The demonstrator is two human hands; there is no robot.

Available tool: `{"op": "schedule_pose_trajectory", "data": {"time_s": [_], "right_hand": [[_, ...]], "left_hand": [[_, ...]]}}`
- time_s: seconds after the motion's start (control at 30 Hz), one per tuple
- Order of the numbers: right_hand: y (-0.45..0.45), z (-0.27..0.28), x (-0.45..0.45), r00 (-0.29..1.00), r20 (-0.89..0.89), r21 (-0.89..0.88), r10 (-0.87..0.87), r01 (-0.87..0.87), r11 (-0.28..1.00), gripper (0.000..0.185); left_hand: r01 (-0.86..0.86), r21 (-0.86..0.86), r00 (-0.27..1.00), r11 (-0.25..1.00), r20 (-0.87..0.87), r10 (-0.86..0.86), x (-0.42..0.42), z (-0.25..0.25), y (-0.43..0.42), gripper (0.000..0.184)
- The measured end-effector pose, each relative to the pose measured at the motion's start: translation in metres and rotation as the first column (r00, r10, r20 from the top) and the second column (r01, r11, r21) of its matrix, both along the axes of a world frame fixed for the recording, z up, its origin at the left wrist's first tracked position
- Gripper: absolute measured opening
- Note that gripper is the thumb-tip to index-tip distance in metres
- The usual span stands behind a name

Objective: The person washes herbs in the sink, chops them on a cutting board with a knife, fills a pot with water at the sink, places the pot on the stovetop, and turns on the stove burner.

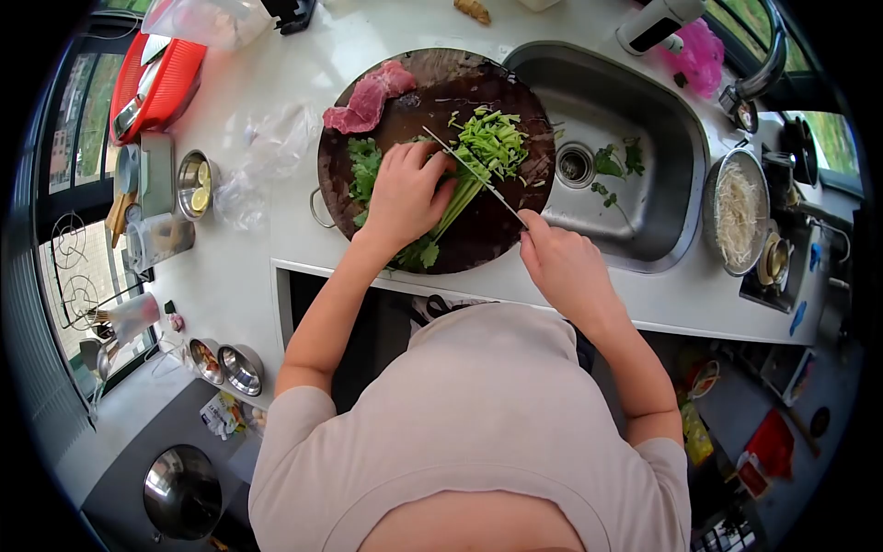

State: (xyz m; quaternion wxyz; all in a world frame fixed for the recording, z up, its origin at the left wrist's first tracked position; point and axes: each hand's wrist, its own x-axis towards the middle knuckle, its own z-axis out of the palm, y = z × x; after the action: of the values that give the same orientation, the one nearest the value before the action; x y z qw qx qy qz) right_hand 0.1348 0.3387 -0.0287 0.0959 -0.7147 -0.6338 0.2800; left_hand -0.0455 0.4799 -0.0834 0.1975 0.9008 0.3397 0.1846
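No lettering we could read
We saw coloured print on a pale packet (223,414) at the lower left, but it was too small and blurred for us to make out any word, brand or number; elsewhere, too, we found none that we could read.

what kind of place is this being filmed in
A kitchen, probably a home one: a steel sink is set into the white countertop, a round cutting board at its edge holds raw meat and chopped green stems, and the right hand grips a knife.
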Motion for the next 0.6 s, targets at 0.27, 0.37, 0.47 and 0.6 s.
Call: {"op": "schedule_pose_trajectory", "data": {"time_s": [0.27, 0.37, 0.47, 0.6], "right_hand": [[0.027, -0.031, -0.014, 0.999, 0.031, -0.039, -0.019, 0.020, 0.999, 0.026], [0.027, -0.054, -0.010, 0.993, -0.093, 0.097, -0.074, 0.083, 0.992, 0.027], [0.018, -0.049, 0.000, 0.973, -0.208, 0.184, -0.096, 0.135, 0.973, 0.030], [0.004, -0.003, -0.005, 0.998, -0.056, 0.097, -0.017, 0.022, 0.995, 0.028]], "left_hand": [[-0.061, -0.045, 0.980, 0.997, 0.188, 0.069, 0.002, -0.037, -0.012, 0.013], [-0.077, -0.053, 0.974, 0.996, 0.211, 0.087, 0.003, -0.034, -0.013, 0.013], [-0.120, 0.031, 0.971, 0.992, 0.212, 0.111, 0.001, -0.021, -0.015, 0.014], [-0.155, 0.034, 0.975, 0.987, 0.166, 0.148, -0.007, -0.007, -0.018, 0.019]]}}
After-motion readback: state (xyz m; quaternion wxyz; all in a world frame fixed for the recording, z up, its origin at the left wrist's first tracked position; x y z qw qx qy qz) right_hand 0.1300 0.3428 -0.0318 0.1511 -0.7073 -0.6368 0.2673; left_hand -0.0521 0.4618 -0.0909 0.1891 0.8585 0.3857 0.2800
